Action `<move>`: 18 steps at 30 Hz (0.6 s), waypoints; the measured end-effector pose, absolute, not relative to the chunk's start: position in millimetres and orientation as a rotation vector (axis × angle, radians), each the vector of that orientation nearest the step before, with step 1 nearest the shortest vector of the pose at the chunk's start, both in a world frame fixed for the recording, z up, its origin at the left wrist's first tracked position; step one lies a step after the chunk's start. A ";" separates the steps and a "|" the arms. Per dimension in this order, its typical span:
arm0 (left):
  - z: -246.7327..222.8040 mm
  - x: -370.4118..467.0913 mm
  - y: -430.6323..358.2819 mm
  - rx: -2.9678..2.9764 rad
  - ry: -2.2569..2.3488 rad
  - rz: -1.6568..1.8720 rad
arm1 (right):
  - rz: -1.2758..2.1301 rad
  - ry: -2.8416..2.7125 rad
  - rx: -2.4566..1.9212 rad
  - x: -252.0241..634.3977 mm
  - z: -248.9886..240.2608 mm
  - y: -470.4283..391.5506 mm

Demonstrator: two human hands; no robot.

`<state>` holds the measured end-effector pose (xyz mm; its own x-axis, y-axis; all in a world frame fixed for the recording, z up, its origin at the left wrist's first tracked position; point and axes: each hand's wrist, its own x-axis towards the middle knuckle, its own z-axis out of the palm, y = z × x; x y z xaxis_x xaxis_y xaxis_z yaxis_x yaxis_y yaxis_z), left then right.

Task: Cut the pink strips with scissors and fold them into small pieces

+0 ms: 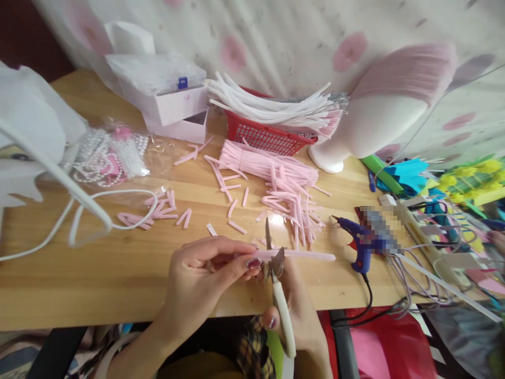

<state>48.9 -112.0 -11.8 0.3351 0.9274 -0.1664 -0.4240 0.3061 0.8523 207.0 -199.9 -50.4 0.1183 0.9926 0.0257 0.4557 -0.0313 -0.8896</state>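
Observation:
Between the thumb and fingers of my left hand [209, 273] is a pink pipe cleaner [311, 255], held level and pointing right. My right hand [295, 295] is closed round the pale handles of a pair of scissors [283, 316]. The scissor blades are spread, with the pipe cleaner lying between them close to my left fingertips. Just beyond my hands lie a heap of bent pink pipe cleaners [294, 202] and a bound bundle of straight ones [268, 163]. Short cut pieces [161, 209] are scattered to the left.
A red basket [264, 137] of white pipe cleaners stands at the back, beside a white mannequin head [379, 123]. A blue glue gun [361, 237] with cords lies at right. Bagged pearl strands [110, 155], white boxes [177, 105] and a looped white cable [118, 195] are at left.

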 end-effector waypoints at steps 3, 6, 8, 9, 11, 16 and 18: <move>-13.5 49.3 -111.9 0.792 0.736 0.997 | 0.924 -1.383 -1.525 206.8 -52.6 -199.6; -18.7 48.5 -110.5 0.826 0.661 0.961 | 0.921 -1.347 -1.476 206.5 -55.7 -199.7; -22.0 47.8 -109.4 0.841 0.646 0.943 | 0.919 -1.337 -1.454 206.3 -57.8 -200.1; -23.1 47.6 -109.1 0.840 0.652 0.939 | 0.922 -1.328 -1.451 206.3 -58.7 -200.3; -24.0 47.6 -108.7 0.832 0.669 0.940 | 0.924 -1.304 -1.448 205.8 -59.6 -200.1; -21.2 49.9 -109.8 0.835 0.666 0.930 | 0.936 -1.274 -1.376 201.4 -55.9 -195.3; -19.9 51.3 -110.7 0.822 0.680 0.934 | 0.918 -1.283 -1.369 199.1 -53.6 -192.9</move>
<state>51.3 -110.7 -19.9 0.4368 0.8869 -0.1504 -0.4153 0.3471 0.8408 199.1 -192.9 -53.6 0.1468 0.9838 0.1032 0.2198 0.0693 -0.9731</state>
